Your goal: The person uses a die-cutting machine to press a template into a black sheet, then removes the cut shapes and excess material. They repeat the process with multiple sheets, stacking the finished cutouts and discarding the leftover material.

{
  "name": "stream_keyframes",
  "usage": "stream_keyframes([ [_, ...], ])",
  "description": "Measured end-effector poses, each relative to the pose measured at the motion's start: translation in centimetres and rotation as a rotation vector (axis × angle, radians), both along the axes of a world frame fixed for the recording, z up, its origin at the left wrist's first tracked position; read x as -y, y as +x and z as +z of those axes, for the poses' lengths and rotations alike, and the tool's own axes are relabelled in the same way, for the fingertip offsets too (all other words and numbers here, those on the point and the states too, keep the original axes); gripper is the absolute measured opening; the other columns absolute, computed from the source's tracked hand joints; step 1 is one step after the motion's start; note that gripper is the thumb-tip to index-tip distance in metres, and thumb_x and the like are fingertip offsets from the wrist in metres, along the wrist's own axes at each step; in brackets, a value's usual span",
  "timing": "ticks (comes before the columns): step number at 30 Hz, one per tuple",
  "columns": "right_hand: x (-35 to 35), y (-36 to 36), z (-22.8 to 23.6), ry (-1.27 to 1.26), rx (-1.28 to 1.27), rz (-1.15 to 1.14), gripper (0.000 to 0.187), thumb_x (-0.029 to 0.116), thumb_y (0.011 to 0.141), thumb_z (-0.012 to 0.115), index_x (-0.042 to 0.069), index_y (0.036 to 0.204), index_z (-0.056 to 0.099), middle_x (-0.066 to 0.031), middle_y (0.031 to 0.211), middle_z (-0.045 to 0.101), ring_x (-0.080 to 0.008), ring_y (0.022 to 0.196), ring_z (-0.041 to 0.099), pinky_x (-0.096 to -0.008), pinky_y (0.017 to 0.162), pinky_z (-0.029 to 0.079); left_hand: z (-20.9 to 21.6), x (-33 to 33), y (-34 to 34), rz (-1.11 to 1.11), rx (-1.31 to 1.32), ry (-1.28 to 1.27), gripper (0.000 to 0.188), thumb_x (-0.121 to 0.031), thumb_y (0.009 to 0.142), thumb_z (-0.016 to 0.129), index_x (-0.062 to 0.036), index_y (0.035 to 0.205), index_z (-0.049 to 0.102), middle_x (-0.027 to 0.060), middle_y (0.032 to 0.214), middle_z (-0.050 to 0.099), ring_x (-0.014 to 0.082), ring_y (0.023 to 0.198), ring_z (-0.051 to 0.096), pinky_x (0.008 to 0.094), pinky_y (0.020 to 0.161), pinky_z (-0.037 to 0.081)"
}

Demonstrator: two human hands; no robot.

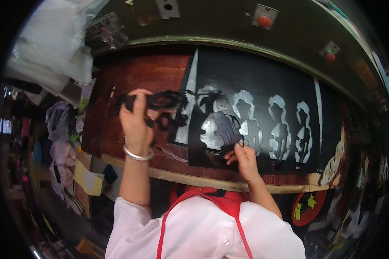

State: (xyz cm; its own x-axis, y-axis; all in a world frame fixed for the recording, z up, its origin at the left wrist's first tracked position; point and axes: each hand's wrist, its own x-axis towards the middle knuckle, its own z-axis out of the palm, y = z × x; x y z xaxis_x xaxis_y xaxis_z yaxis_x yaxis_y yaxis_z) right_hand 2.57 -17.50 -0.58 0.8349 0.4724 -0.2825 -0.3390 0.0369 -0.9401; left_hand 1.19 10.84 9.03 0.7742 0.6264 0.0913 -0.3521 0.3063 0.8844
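My left hand (136,114), with a bangle on its wrist, is closed around a bundle of floppy black cut pieces (164,101). The pieces stretch out to the right, blurred by motion, over the red-brown board. Lower and to the right, my right hand (244,159) pinches the near end of a dark, flat cut-out piece (227,128) with notched edges. That piece is partly lifted over a black sheet (263,64). Several shaped holes run across the sheet, and a pale, shiny surface shows through them.
A red-brown board (138,71) lies under the sheet, with a pale wooden rail (194,179) along its near edge. Beyond stands a green machine panel with a red button (264,21). Clear plastic sheeting (52,47) hangs at upper left. A red basin (307,207) sits below right.
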Motion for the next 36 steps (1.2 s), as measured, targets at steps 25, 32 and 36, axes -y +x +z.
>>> stream_keyframes([
  [25, -5.6, 9.1, -0.9, -0.299, -0.220, -0.009, 0.027, 0.025, 0.087, 0.070, 0.000, 0.097, 0.066, 0.0012, 0.072, 0.053, -0.0089, 0.060, 0.053, -0.0267, 0.052, 0.054, -9.9, -7.2, -8.9, -0.177, -0.511, 1.778, 0.038, -0.031, 0.073, 0.074, -0.0083, 0.103, 0.065, 0.0084, 0.095, 0.057, 0.0284, 0.094, 0.052, 0.0406, 0.084, 0.039],
  [32, -6.8, 9.1, -0.6, -0.107, -0.414, -0.089, 0.039, 0.034, 0.087, 0.070, -0.005, 0.092, 0.065, -0.0121, 0.079, 0.065, -0.0183, 0.062, 0.064, -0.0295, 0.055, 0.056, -6.5, 0.4, -1.7, -0.150, -0.277, 1.307, 0.019, -0.015, 0.081, 0.068, -0.0032, 0.096, 0.067, 0.0118, 0.087, 0.064, 0.0294, 0.084, 0.060, 0.0390, 0.073, 0.048],
  [36, -6.1, 8.9, 0.9, -0.145, -0.300, 0.145, 0.033, 0.030, 0.090, 0.067, -0.002, 0.087, 0.065, -0.0096, 0.077, 0.066, -0.0174, 0.061, 0.065, -0.0286, 0.053, 0.056, -7.4, 5.3, 2.0, -0.355, -0.572, 1.203, 0.030, -0.028, 0.095, 0.054, -0.0024, 0.083, 0.063, 0.0195, 0.067, 0.063, 0.0414, 0.064, 0.062, 0.0488, 0.059, 0.047],
])
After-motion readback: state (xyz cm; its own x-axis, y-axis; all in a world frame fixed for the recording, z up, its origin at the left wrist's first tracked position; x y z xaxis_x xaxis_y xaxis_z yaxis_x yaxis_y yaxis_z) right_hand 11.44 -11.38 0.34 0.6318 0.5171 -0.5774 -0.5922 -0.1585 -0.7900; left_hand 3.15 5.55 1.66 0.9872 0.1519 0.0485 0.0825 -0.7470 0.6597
